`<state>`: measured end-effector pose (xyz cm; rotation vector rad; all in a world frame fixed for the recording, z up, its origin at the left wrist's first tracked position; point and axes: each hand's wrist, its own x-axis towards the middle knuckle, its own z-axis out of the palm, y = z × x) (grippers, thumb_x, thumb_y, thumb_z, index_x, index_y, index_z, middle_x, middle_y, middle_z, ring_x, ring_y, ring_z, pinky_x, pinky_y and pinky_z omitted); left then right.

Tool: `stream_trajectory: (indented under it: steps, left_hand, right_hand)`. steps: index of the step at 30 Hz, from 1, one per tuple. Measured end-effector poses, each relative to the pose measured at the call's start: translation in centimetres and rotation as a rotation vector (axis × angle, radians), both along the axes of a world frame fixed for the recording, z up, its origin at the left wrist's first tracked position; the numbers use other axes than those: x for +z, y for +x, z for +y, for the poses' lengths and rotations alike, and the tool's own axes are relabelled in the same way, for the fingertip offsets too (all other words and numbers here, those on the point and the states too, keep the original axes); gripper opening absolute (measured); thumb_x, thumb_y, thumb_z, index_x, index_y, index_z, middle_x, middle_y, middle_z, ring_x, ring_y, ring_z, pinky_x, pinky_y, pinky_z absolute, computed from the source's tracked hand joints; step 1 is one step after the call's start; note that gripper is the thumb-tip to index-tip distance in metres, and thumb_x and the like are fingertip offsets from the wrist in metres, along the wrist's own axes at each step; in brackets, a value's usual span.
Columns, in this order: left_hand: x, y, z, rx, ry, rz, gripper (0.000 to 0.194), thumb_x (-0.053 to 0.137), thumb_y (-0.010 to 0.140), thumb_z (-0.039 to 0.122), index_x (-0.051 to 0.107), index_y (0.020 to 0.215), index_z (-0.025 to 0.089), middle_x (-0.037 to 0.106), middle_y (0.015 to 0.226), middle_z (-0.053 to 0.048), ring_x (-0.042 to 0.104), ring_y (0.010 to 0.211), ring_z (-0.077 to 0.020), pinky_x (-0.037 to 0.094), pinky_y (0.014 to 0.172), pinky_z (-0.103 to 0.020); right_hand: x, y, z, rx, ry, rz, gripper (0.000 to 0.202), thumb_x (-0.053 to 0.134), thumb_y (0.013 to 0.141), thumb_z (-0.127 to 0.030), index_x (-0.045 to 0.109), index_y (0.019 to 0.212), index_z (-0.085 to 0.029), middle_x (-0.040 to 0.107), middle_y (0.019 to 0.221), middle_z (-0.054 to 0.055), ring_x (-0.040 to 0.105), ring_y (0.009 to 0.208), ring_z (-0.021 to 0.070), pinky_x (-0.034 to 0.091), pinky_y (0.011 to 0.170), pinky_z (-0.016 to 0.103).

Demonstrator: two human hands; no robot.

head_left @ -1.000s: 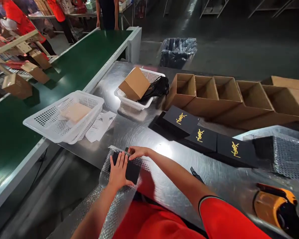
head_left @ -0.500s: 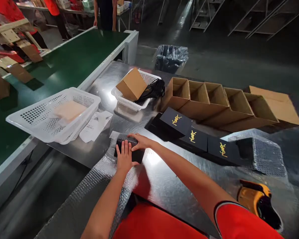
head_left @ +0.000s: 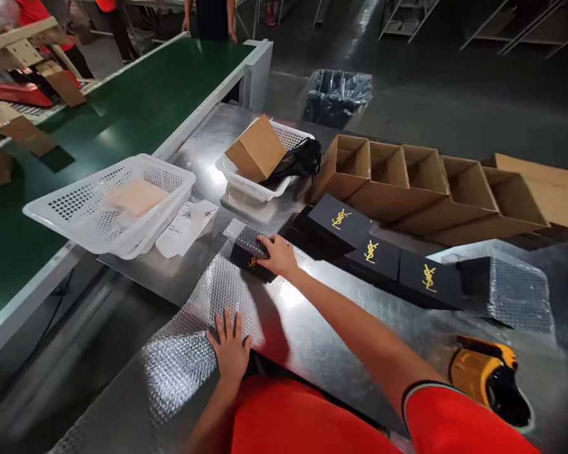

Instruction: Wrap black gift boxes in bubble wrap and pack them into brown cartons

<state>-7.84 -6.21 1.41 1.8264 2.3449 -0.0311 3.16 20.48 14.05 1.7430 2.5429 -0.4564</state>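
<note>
A black box with a small gold mark lies on the metal table, its far part covered by clear bubble wrap. My right hand grips the box and wrap at the right end, fingers bent over the top. Nearer to my body, my left hand lies with fingers spread on the long bubble wrap sheet, which runs from the box down over the table's front edge. To the right are several black boxes with gold logos. Beside them sits a bubble-wrapped box.
White baskets and paper slips are at the left, near a green conveyor. Another basket holds a carton and black pouches. Open cartons line the back; an orange tape dispenser stands right.
My left hand has left the black box and moved down toward my body onto the bubble wrap. My right hand stays on the box. The view has shifted slightly.
</note>
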Motion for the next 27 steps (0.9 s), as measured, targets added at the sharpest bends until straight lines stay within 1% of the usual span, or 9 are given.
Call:
stream_trajectory:
  steps: [6,9,11,13,15,17,19,22,27]
  left_hand:
    - [2.5,-1.7,-3.4,0.035,-0.061,-0.005,0.056,0.043,0.093,0.033,0.035,0.148,0.024,0.029,0.158,-0.013,0.027,0.144,-0.0354,0.019,0.109,-0.072]
    - [4.2,-3.2,-3.0,0.112,-0.01,-0.121,0.048,0.045,0.092,0.033,0.052,0.137,0.018,0.046,0.147,-0.019,0.04,0.136,-0.0361,0.025,0.11,-0.066]
    - [5.4,-4.1,-0.9,0.199,0.111,-0.343,0.045,0.046,0.091,0.034,0.059,0.129,0.013,0.051,0.141,-0.021,0.043,0.133,-0.0341,0.03,0.111,-0.059]
    - [6.5,-4.6,2.4,0.348,0.259,-0.723,0.041,0.051,0.088,0.031,0.062,0.123,0.013,0.052,0.139,-0.019,0.043,0.133,-0.0306,0.034,0.111,-0.05]
    - [7.1,-4.6,6.1,0.616,0.351,-1.177,0.031,0.06,0.081,0.029,0.068,0.108,0.016,0.06,0.128,-0.015,0.049,0.127,-0.0272,0.036,0.11,-0.044]
    - [7.2,-4.3,9.2,0.731,0.344,-1.329,0.023,0.061,0.079,0.033,0.069,0.094,0.017,0.069,0.105,-0.012,0.06,0.109,-0.0246,0.046,0.098,-0.041]
    - [6.7,-3.9,11.2,0.795,0.313,-1.415,0.021,0.062,0.077,0.036,0.067,0.081,0.016,0.069,0.082,-0.007,0.064,0.086,-0.0209,0.051,0.081,-0.037]
    - [6.0,-3.4,12.4,0.886,0.298,-1.545,0.022,0.067,0.071,0.037,0.063,0.068,0.016,0.063,0.066,-0.002,0.06,0.066,-0.0148,0.05,0.068,-0.03]
    - [5.0,-3.4,12.9,1.044,0.312,-1.691,0.021,0.072,0.067,0.034,0.062,0.07,0.016,0.062,0.065,0.0,0.058,0.062,-0.012,0.047,0.064,-0.027]
  right_hand:
    - [-1.7,-2.3,-5.3,-0.047,0.231,-0.101,0.056,0.063,0.085,-0.041,0.047,0.138,-0.032,0.044,0.131,0.015,0.042,0.111,0.0316,0.03,0.091,0.042]
    - [-2.4,-3.0,-6.9,-0.051,0.303,-0.085,0.052,0.061,0.086,-0.035,0.049,0.137,-0.032,0.043,0.132,0.016,0.041,0.111,0.0322,0.029,0.092,0.045]
    - [-3.3,-3.7,-8.3,-0.039,0.368,-0.062,0.049,0.058,0.087,-0.026,0.05,0.135,-0.033,0.044,0.132,0.015,0.04,0.114,0.032,0.028,0.094,0.047]
    - [-4.6,-4.6,-10.2,-0.048,0.43,-0.036,0.046,0.055,0.088,-0.02,0.053,0.132,-0.035,0.045,0.131,0.013,0.038,0.117,0.0313,0.028,0.096,0.049]
    - [-6.2,-5.6,-12.0,-0.078,0.478,-0.009,0.042,0.052,0.09,-0.019,0.056,0.127,-0.037,0.047,0.13,0.012,0.037,0.119,0.0307,0.027,0.097,0.051]
    - [-7.6,-6.5,-13.3,-0.109,0.499,0.02,0.037,0.051,0.092,-0.021,0.059,0.124,-0.037,0.048,0.13,0.011,0.036,0.121,0.0307,0.027,0.097,0.051]
    - [-8.3,-7.0,-14.0,-0.13,0.49,0.041,0.036,0.051,0.092,-0.022,0.06,0.123,-0.037,0.048,0.13,0.012,0.036,0.122,0.031,0.026,0.098,0.051]
    - [-7.9,-7.0,-14.0,-0.136,0.449,0.035,0.037,0.052,0.092,-0.024,0.059,0.126,-0.036,0.047,0.132,0.012,0.034,0.124,0.0315,0.024,0.099,0.051]
    - [-4.1,-6.0,-13.6,-0.042,0.324,-0.032,0.049,0.058,0.089,-0.033,0.05,0.137,-0.033,0.041,0.137,0.015,0.033,0.122,0.0344,0.024,0.099,0.052]
